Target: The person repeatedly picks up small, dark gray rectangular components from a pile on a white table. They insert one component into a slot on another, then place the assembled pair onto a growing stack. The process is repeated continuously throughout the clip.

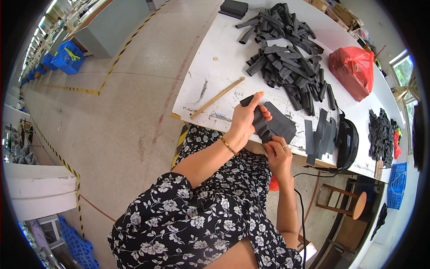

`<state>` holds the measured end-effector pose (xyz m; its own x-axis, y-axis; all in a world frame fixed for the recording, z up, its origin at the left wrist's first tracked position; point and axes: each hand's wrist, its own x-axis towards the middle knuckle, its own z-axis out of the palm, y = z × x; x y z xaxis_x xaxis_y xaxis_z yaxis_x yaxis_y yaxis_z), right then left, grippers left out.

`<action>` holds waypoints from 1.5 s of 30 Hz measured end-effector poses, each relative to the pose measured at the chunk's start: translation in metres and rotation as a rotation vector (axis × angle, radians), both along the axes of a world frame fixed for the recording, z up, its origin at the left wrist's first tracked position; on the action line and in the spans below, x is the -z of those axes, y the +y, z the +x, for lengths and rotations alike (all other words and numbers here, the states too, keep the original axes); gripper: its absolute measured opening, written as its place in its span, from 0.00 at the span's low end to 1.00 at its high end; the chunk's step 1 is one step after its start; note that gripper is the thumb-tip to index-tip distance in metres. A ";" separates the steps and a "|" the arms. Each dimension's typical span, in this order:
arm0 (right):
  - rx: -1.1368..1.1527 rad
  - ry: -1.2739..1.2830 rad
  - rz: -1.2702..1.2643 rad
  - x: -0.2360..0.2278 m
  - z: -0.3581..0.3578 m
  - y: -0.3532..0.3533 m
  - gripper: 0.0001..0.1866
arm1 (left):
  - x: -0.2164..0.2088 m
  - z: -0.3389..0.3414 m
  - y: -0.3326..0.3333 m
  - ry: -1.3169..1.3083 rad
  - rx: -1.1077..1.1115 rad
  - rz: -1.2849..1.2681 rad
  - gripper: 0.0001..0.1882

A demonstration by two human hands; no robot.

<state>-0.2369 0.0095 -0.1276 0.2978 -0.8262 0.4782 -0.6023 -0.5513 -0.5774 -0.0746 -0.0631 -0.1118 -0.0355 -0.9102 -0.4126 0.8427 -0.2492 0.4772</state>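
Between my hands, in front of my body at the table's near edge, is a dark grey-black strip of flexible sheet material (261, 127). The fingers of my left hand (243, 120) are wrapped round its upper part, with the thumb pointing up. My right hand (279, 156) pinches the lower end. Right behind the strip lies a flat stack of black pieces (281, 122) on the white table. To the left of it rests a wooden stick (217, 97), placed at a slant. Several flat black strips (320, 134) are spread out right of my hands.
A large heap of black rolled tubes (291, 67) covers the table's far middle. Beyond stands a red plastic bag (353, 71). A black rounded object (348, 143) with a cable sits at the right edge. A wooden stool (342, 201) is below. Blue crates (68, 58) stand far left.
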 end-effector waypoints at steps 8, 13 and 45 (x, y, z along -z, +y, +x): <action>0.060 -0.034 0.021 0.001 -0.002 0.004 0.05 | 0.000 0.001 -0.007 -0.043 0.125 -0.078 0.24; 0.158 -0.164 0.056 -0.003 -0.002 0.001 0.05 | 0.008 -0.005 0.000 -0.032 0.048 -0.310 0.21; 0.150 -0.083 -0.103 0.012 0.004 0.013 0.07 | -0.005 -0.009 -0.001 -0.086 -0.106 -0.267 0.12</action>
<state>-0.2325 0.0227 -0.1400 0.1308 -0.8039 0.5802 -0.6352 -0.5173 -0.5735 -0.0835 -0.0638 -0.1070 0.0906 -0.9836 -0.1559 0.8111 -0.0179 0.5846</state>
